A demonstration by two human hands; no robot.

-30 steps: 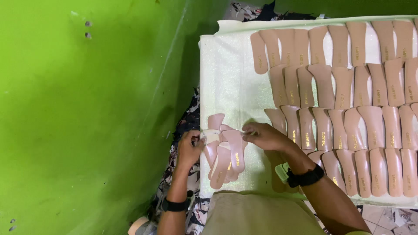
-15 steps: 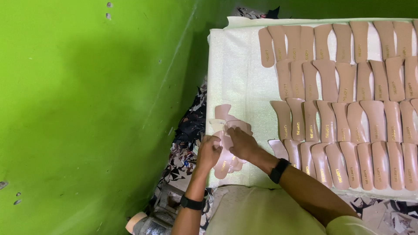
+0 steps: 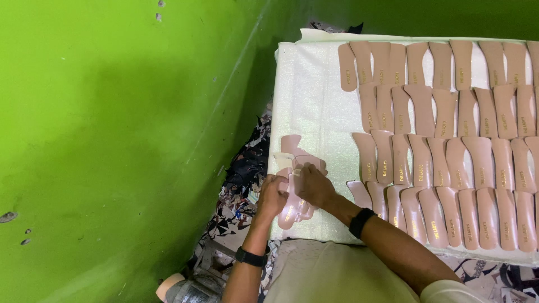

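Bare white worktop (image 3: 314,101) lies open left of the insole rows (image 3: 443,140); a green wall (image 3: 112,140) and floor scraps (image 3: 241,185) hem its left edge.

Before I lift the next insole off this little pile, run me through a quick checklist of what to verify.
1. Both hands on the pile: ok, left hand and right hand rest on the loose pile of pink insoles.
2. Single piece separated: cannot tell, fingers cover it.
3. Pile fully on the white sheet: not ok, it overhangs the left edge.
4. Free space to lay a piece: ok, bare sheet left of the laid-out rows.
5. Rows tidy: ok, though pieces overlap.
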